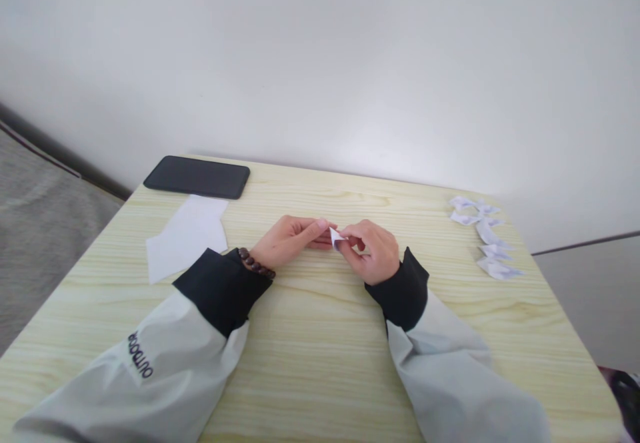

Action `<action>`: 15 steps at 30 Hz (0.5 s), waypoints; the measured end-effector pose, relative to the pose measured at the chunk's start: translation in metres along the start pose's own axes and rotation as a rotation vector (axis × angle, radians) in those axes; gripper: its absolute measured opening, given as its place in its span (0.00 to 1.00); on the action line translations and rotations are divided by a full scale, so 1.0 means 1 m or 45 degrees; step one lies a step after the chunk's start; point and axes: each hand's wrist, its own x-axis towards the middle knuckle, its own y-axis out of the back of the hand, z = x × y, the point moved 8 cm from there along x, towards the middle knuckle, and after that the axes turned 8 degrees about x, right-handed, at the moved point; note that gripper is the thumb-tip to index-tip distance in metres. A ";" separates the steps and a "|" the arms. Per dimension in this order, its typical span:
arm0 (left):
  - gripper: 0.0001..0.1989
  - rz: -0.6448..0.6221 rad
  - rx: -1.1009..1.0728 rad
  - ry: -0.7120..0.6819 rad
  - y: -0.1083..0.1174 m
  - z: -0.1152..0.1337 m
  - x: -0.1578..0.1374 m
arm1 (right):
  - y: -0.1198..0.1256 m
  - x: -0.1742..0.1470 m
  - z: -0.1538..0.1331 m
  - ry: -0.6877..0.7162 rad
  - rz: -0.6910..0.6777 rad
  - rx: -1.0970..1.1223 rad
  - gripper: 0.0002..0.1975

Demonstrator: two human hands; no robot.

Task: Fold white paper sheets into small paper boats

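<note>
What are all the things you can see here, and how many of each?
held paper: one, white, folded, between the hands
folded papers: several, overlapping, white, right side of table
flat paper: sheet count unclear, white, left, near phone
phone: one, black, back left
table: one, pale wood, under everything
wall: one, white, behind
cloth: one, grey, far left
dark thing: unclear, lower right corner
bracelet: one, brown, left wrist
sleeves: two, grey, black cuffs
left hand: one, beside held paper
right hand: one, pinching held paper
</note>
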 end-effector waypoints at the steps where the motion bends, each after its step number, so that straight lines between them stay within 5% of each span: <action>1: 0.23 -0.017 0.029 -0.011 -0.001 0.003 0.000 | 0.000 0.000 -0.002 0.026 0.006 -0.018 0.03; 7: 0.17 -0.018 0.111 -0.103 -0.003 0.016 -0.001 | 0.003 0.000 -0.008 0.119 0.032 -0.055 0.03; 15: 0.15 0.050 0.125 -0.037 0.003 0.006 0.001 | 0.000 0.001 -0.001 0.013 0.009 0.035 0.03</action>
